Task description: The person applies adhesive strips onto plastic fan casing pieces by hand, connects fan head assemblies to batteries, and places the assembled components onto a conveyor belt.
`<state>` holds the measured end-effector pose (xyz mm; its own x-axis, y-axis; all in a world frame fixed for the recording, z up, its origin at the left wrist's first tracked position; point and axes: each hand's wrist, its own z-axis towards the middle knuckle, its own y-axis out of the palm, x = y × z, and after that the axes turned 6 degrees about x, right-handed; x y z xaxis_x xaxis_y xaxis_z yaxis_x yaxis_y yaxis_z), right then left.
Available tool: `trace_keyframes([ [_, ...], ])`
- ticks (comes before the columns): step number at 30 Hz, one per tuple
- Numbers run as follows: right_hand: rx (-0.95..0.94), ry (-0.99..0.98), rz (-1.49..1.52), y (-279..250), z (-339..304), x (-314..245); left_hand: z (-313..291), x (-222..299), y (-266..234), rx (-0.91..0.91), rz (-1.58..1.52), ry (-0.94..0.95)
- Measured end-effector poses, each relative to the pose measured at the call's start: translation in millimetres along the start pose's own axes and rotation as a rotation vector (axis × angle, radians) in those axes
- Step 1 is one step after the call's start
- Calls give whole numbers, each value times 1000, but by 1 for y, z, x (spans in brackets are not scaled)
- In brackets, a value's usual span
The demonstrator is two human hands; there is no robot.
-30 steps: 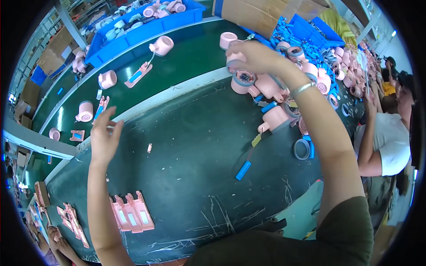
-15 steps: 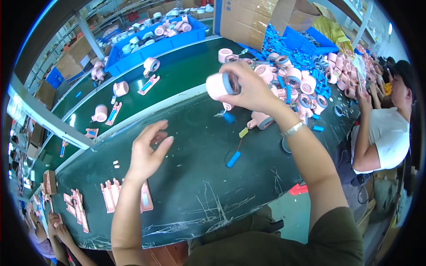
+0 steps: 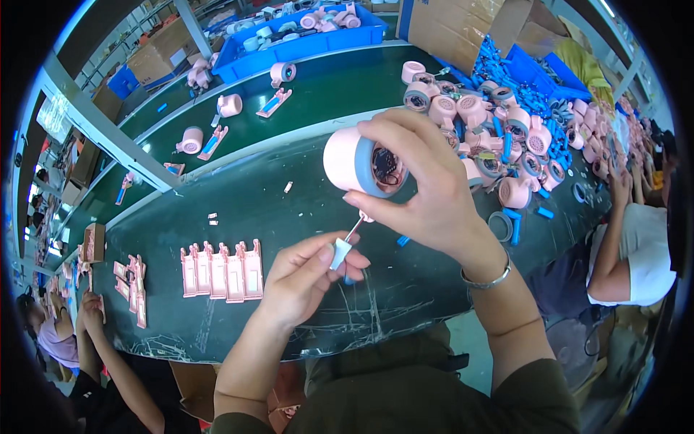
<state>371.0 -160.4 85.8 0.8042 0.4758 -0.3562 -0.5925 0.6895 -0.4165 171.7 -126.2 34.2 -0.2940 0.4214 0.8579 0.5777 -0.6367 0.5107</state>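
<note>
My right hand (image 3: 426, 181) grips a pink round fan housing (image 3: 340, 160) with a grey ring, its open side turned to the right. Dark wiring and parts show inside that open side. Just below it, my left hand (image 3: 300, 278) pinches a small whitish rectangular piece (image 3: 341, 254) between thumb and fingers. A thin lead runs from this piece up toward the underside of the housing. Something blue shows beneath the left fingers, mostly hidden. Left of my left hand, several pink handle shells (image 3: 225, 273) stand in a row on the dark green worktop (image 3: 217, 333).
At the right lies a heap of pink fan housings (image 3: 470, 108) mixed with blue cylindrical cells (image 3: 546, 137). Beyond a pale rail, a green conveyor (image 3: 318, 94) carries housings and shells. A blue crate (image 3: 303, 45) stands behind it. Co-workers sit on both sides.
My left hand has gone from open and empty to pinching the whitish piece. The housing has come closer, its open side now more toward me. The view has shifted.
</note>
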Motion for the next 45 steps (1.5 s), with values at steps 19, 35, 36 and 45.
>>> trace_keyframes([
  [19, -79, -115, -28, -7, -7, -29, -42, -36, -21, -161, 182, -94],
  [35, -335, 5, -70, 139, 10, 0, -69, 24, -116, 647, 1366, 179],
  [36, -334, 5, -70, 144, 9, -1, -66, 23, -118, 647, 1368, 180],
  [45, -487, 8, -119, 163, -10, 20, -45, -9, -113, 633, 1696, 198],
])
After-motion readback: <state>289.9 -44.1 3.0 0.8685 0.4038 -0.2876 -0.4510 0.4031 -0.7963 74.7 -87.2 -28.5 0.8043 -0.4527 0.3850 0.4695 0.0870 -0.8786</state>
